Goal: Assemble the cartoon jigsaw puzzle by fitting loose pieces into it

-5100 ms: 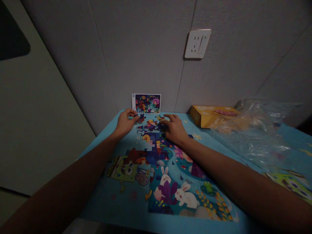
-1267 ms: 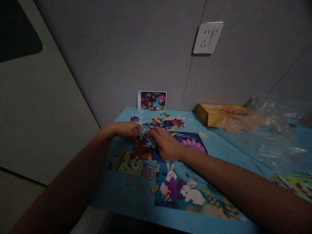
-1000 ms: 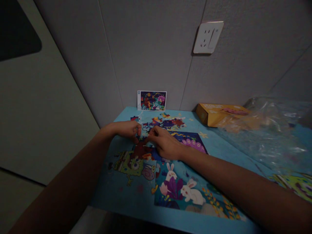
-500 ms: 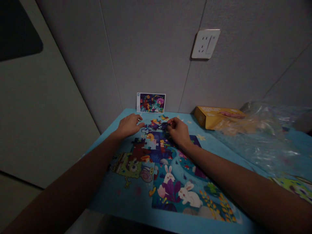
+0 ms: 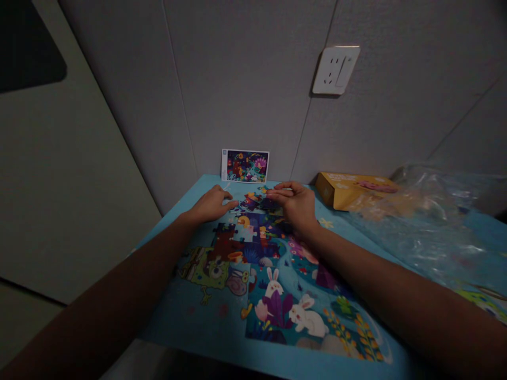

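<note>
A partly joined jigsaw puzzle [image 5: 293, 264] with rabbits, a stream and plants lies on the blue table. Beyond its upper edge sits a small heap of loose puzzle pieces [image 5: 250, 200]. My left hand [image 5: 212, 205] rests at the left of the heap, thumb and fingers apart, holding nothing visible. At the right, my right hand [image 5: 299, 206] reaches over the pieces with fingers stretched leftward. Its fingertips are close to a small yellow piece [image 5: 262, 189]; contact is unclear. The palm and wrist hide part of the puzzle's upper right.
A reference picture card [image 5: 245, 166] leans on the wall behind the pieces. To the right are a yellow box [image 5: 348, 190] and crumpled clear plastic [image 5: 420, 237]. The blue tabletop [image 5: 174, 322] carries cartoon prints. A wall socket [image 5: 336, 70] is above.
My right hand has shifted slightly right and its fingers have straightened from a pinch near a dark piece, which now lies under them. My left hand has barely moved.
</note>
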`<state>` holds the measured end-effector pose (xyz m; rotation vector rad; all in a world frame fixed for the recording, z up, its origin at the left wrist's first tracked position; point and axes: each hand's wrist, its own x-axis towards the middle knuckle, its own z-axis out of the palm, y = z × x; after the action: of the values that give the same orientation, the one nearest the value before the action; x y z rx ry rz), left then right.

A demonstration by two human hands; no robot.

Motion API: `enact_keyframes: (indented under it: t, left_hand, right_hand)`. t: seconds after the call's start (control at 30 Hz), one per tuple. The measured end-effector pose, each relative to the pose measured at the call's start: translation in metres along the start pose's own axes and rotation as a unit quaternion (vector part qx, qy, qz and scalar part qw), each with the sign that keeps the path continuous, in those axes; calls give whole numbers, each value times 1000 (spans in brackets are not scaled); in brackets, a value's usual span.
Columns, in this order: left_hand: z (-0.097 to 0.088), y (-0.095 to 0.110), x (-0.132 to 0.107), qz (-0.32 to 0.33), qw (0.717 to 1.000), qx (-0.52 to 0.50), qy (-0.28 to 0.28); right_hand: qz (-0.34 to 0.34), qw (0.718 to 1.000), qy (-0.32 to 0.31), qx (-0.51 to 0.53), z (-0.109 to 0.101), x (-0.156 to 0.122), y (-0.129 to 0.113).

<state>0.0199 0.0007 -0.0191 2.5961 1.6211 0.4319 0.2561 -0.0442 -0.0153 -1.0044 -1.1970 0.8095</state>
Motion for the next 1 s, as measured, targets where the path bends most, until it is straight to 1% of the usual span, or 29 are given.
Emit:
enact_keyframes:
  t: [0.03, 0.13, 0.2, 0.23, 0.3, 0.37, 0.43, 0.5, 0.57, 0.6, 0.63, 0.67, 0.7, 0.73, 0.77, 0.9, 1.0]
  left_hand:
    - [0, 0, 0, 0, 1000, -1, 0]
    - [1, -1, 0, 3, 1000, -7, 1]
    - [1, -1, 0, 9, 1000, -13, 1]
    - [1, -1, -1, 12, 1000, -17, 0]
    - [0, 0, -1, 14, 1000, -26, -3]
    - [0, 1, -1, 11, 999, -32, -7]
    - [0, 2, -1, 12, 999, -33, -11]
    - [0, 2, 0, 17, 999, -33, -15]
    - [-1, 3, 0, 21, 999, -35, -15]
    - [-1, 3, 0, 23, 999, -37, -13]
    - [-1, 3, 0, 24, 999, -38, -11]
    - [-1, 3, 0, 25, 999, -39, -10]
    - [-1, 3, 0, 25, 999, -39, -9]
    - [-1, 3, 0, 25, 999, -40, -10]
    - [-1, 3, 0, 26, 999, -41, -11]
    - [0, 0, 1, 27, 998, -55, -6]
    - [-1, 3, 0, 43, 995, -88, 31]
  right_hand:
    - [-1, 1000, 29, -5, -4, 4, -1]
    - [-15, 986, 160, -55, -19, 16, 5]
    - [-38, 974, 200, -98, -29, 22, 15]
    - [-50, 970, 204, -120, -32, 24, 20]
    - [-68, 964, 195, -165, -36, 26, 27]
    - [-80, 956, 179, -218, -36, 25, 28]
    - [-85, 937, 167, -295, -33, 22, 27]
    - [-58, 902, 139, -406, -30, 18, 24]
    - [-11, 853, 78, -517, -27, 12, 23]
    - [9, 829, 46, -557, -25, 10, 23]
    - [20, 812, 23, -583, -24, 8, 23]
    - [24, 805, 12, -593, -23, 8, 23]
    - [23, 807, 13, -590, -24, 7, 23]
    - [22, 815, 22, -578, -24, 8, 23]
    - [23, 830, 33, -556, -25, 10, 24]
    - [8, 912, 54, -407, -32, 19, 27]
    - [-13, 958, 54, -282, -33, 23, 29]
